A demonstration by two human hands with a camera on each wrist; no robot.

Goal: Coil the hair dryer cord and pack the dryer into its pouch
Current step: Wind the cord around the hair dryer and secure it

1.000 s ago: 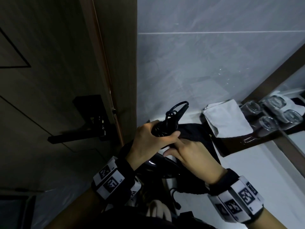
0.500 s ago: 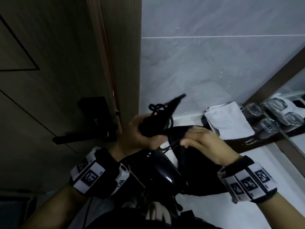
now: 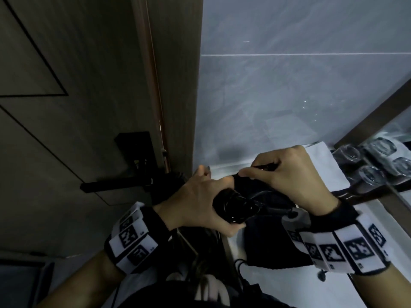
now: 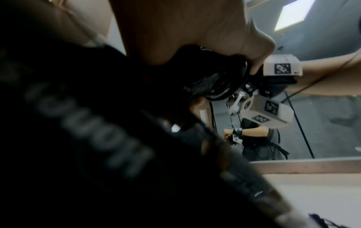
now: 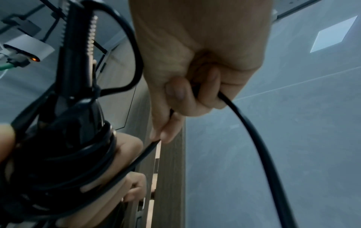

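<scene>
My left hand [image 3: 200,203] grips the black hair dryer [image 3: 233,207] by its handle, which has several turns of cord wound round it [image 5: 78,154]. The right hand [image 3: 278,172] is just above and to the right, fingers curled round a free length of the black cord [image 5: 254,138], thumb and forefinger pinching it. In the left wrist view the dryer body [image 4: 87,131] fills the left as a dark blur, with the coils [image 4: 224,83] under my fingers. The black pouch [image 3: 266,247] lies on the counter beneath the right wrist. The plug is hidden.
A dark door with a black lever handle [image 3: 115,185] stands close on the left. A folded white towel [image 3: 327,170] and upturned glasses [image 3: 373,167] sit at the back right by the mirror. Grey tiled wall rises behind the white counter [image 3: 389,218].
The dryer handle, which pointed up with a cord loop above it, now lies lower in my left hand. The right hand has risen to the right, drawing the cord with it.
</scene>
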